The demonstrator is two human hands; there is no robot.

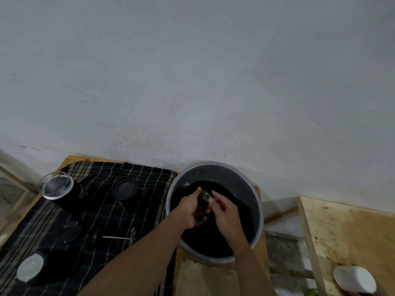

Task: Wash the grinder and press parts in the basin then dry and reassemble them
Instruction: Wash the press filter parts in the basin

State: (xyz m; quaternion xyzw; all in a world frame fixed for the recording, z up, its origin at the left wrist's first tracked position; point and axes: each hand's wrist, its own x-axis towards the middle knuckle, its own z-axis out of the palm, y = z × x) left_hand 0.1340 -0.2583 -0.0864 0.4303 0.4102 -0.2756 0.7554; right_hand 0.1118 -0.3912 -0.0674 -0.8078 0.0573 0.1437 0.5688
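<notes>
Where the fingers [198,190] of the left hand [190,210] curl round it, a small dark cylindrical grinder part [205,195] with a shiny metal end is held just above the dark water. The right hand [226,212] pinches that metal end with bent fingertips. Both hands meet at the middle of the basin [215,167], a round grey tub with a smooth rim and a black, glossy inside. The two bare forearms reach in from the lower edge, wrists angled inward toward each other. The basin stands on a pale wooden worktop [259,242] against a rough grey wall. To its left, a dark cloth [102,214] with thin light stripes covers the wood. On the cloth lie a clear glass beaker [58,185] in a black holder, tipped on its side, a round black lid [126,189], a flat black disc [71,231], a thin metal plunger rod [117,237] and a round white-faced lid [30,268]. A white rounded object [354,278] sits on a separate plywood surface at the right.
</notes>
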